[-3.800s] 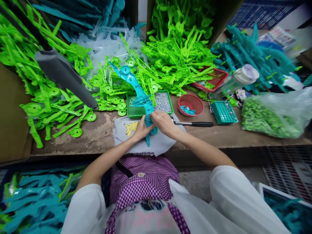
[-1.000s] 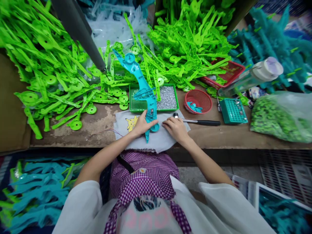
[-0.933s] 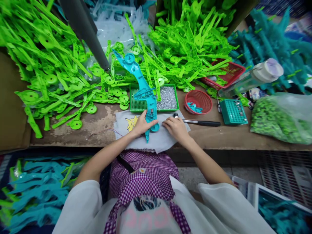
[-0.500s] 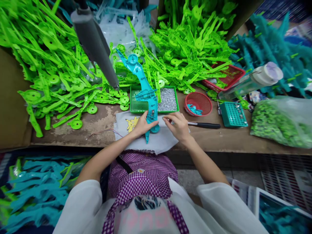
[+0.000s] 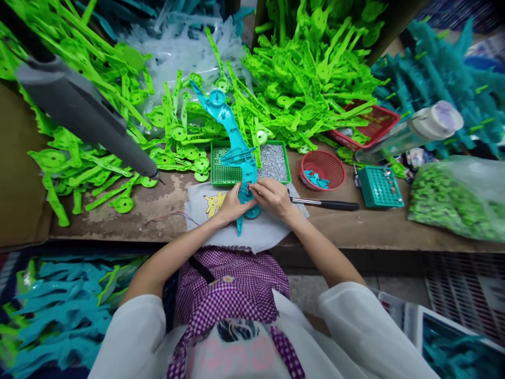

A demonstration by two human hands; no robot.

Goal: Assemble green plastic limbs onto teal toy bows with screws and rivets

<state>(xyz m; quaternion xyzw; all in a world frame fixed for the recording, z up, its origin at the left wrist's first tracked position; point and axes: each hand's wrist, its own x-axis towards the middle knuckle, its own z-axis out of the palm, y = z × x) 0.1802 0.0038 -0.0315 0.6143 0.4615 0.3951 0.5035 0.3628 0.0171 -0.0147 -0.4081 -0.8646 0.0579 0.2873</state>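
My left hand [image 5: 231, 206] grips the lower part of a long blue plastic shell [image 5: 236, 142], its thumb lying across the piece. The shell's far end leans over a green tray [image 5: 214, 163] that holds many small silver metal parts [image 5: 273, 162]. My right hand [image 5: 273, 197] is at the shell's lower section, fingertips pinched against a small dark fitting there. Whatever sits between those fingertips is too small to make out. Beneath both hands lies a grey cloth [image 5: 260, 234] with a yellow cartoon print.
A grey hanging screwdriver [image 5: 87, 118] slants over the left side. To the right are a red basket [image 5: 335, 176] with blue pieces, a black-handled rod [image 5: 335, 204], a teal block [image 5: 381, 187] and a bag of green parts [image 5: 450, 200]. Green plastic parts [image 5: 307, 79] are heaped behind.
My right hand has moved left onto the shell, its fingertips now at the small fitting. The hanging screwdriver has swung to the left. My left hand keeps its hold.
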